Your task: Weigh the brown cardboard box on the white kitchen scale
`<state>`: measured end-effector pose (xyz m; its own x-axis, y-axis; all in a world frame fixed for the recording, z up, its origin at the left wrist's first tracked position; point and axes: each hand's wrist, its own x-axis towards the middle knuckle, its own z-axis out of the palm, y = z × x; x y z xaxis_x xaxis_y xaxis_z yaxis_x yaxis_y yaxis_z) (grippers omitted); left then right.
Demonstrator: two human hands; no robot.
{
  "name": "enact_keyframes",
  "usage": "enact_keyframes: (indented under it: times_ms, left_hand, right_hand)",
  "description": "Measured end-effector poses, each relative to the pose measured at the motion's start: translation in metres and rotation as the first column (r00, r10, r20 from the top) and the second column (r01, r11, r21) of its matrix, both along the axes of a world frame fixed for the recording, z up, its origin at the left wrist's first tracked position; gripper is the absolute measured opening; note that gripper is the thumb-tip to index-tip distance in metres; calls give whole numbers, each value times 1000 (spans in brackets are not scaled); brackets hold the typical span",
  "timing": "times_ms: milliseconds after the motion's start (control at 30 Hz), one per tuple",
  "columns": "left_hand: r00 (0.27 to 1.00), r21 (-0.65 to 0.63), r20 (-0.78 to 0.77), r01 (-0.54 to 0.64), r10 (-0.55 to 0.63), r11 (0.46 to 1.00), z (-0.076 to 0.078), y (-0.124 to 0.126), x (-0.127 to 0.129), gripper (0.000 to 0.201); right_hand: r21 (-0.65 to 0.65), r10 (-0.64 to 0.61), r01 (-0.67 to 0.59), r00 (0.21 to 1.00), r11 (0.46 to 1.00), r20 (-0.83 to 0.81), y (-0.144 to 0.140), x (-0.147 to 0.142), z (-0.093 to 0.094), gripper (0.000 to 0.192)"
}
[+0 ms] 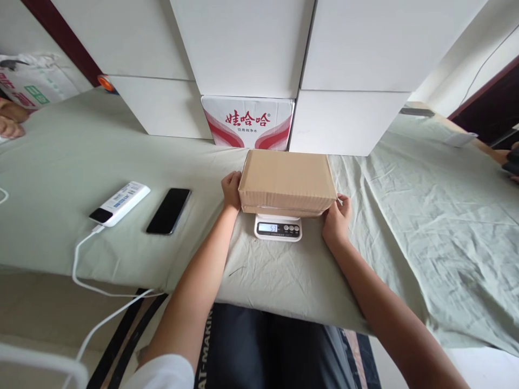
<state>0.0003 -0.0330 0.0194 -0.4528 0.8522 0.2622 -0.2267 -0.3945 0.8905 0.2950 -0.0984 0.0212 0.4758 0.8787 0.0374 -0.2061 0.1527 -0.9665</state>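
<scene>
A closed, plain brown corrugated cardboard box (287, 182) sits on a small white digital kitchen scale (278, 227), near the middle of the counter (60, 178), which is draped in a wrinkled pale green cloth. The scale's lit display faces the person and peeks out from under the box at 6 o'clock. The left hand (231, 190) is pressed against the box's end at 9 o'clock, fingers curled along the side. The right hand (336, 219) touches the lower corner of the box at about 4 o'clock, fingers bent against the edge; both hands hold the box between them.

At 12 o'clock from the box stands a white carton with red swirls and red Chinese characters (248, 123), tucked among tall plain white boxes (243, 46) stacked along the back. At 9 o'clock, well apart from the box, a black smartphone (168, 210) lies face up, and just beyond it a white power bank (119, 203) with a white cable (87, 281) trailing off the counter's front edge.
</scene>
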Motion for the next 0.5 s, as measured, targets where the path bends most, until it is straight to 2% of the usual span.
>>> enact_keyframes:
  times_ms: [167,367,500]
  left_hand:
    - [1000,10,-19,11,-11,1000,4,-3,4,65]
    - [996,-56,66,67,-63,996,-2,0,7,65]
    - [998,-33,41,53,-51,998,-2,-3,8,64]
  right_hand:
    - [47,56,-56,998,997,1,-3,-3,2,44]
    - [117,126,-142,983,983,134,-4,-6,3,33]
    - [110,167,-178,980,978,106,-2,-4,-1,27]
